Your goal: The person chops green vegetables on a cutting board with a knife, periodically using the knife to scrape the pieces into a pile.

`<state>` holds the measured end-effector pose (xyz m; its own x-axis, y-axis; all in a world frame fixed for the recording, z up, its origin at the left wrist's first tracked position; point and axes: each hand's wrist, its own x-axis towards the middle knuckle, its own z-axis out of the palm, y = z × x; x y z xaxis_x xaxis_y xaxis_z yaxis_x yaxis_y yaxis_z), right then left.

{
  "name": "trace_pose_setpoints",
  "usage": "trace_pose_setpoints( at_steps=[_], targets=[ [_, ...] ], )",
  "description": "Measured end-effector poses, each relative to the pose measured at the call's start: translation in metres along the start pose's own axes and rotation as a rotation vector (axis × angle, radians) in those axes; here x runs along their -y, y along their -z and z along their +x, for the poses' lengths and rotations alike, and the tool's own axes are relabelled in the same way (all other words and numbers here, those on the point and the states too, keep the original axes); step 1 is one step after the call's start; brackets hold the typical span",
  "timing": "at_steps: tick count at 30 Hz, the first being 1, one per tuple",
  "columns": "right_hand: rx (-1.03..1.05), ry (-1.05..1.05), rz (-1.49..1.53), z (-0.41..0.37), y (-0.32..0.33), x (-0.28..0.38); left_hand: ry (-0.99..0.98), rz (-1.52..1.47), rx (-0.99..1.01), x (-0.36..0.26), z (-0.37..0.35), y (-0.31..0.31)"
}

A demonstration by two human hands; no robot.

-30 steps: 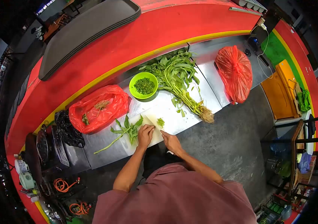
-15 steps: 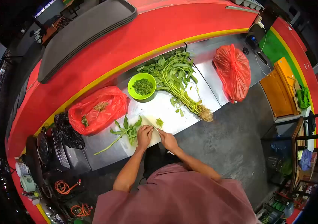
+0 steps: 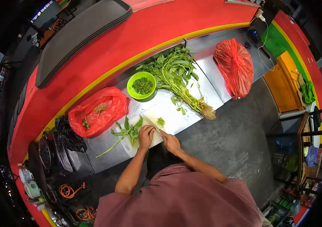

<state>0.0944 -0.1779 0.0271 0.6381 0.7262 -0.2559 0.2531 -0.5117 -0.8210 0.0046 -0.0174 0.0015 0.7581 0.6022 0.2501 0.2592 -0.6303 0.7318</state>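
In the head view, my right hand [image 3: 171, 142] is closed round the handle of a knife [image 3: 150, 122], its blade angled up and left over the white cutting board [image 3: 156, 140]. Beside the blade, my left hand [image 3: 145, 137] has its fingers curled down on the board, gripping leafy greens [image 3: 132, 133] whose leaves stick out on its left. The part under those fingers is hidden. Just past the blade lies a small heap of chopped greens [image 3: 161, 122]. A lime-green bowl [image 3: 141, 97] with finely chopped greens stands behind the board.
A large bunch of rooted greens [image 3: 182, 90] lies right of the bowl. An opened red plastic bag [image 3: 112, 109] with plant scraps sits at left, beside a black bag [image 3: 70, 134]. Another red bag [image 3: 236, 68], knotted, rests at the counter's right. A red wall [image 3: 161, 26] borders the back.
The camera view has shifted slightly. Both hands keep nearly the same place on the board, with the knife blade tilted a little differently.
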Motion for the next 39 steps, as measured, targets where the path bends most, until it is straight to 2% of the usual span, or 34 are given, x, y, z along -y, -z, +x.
trace_pose_setpoints(
  at_steps=[4, 6, 10, 12, 13, 14, 16, 28, 37, 39],
  targets=[
    [0.024, -0.05, 0.049, 0.016, -0.002, 0.0, -0.029, -0.007, -0.006, -0.001, 0.002, 0.001],
    [0.012, -0.012, 0.043, 0.021, -0.003, -0.005, -0.019, -0.003, -0.004, -0.004, 0.003, 0.001],
    [0.125, -0.011, 0.161, 0.019, 0.009, -0.001, 0.016, 0.017, 0.016, -0.003, 0.001, -0.001],
    [0.278, -0.193, 0.342, 0.007, 0.029, 0.017, 0.015, 0.009, 0.004, -0.002, 0.001, -0.002],
    [0.293, -0.165, 0.357, 0.004, 0.031, 0.012, 0.003, -0.005, -0.022, -0.002, 0.001, -0.003],
    [0.295, -0.166, 0.356, 0.003, 0.027, 0.002, -0.008, -0.019, -0.046, -0.002, 0.0, -0.003],
    [0.125, 0.082, 0.187, 0.002, 0.017, -0.017, -0.006, -0.009, -0.038, -0.006, 0.001, 0.0],
    [0.185, -0.05, 0.193, -0.017, 0.029, -0.007, 0.02, -0.003, -0.009, 0.001, -0.001, -0.002],
    [0.162, 0.003, 0.115, -0.016, 0.025, -0.011, -0.006, -0.022, -0.014, 0.001, 0.0, -0.002],
    [0.099, 0.109, 0.07, -0.013, 0.02, -0.016, 0.0, -0.001, 0.015, 0.002, 0.0, -0.001]
  ],
)
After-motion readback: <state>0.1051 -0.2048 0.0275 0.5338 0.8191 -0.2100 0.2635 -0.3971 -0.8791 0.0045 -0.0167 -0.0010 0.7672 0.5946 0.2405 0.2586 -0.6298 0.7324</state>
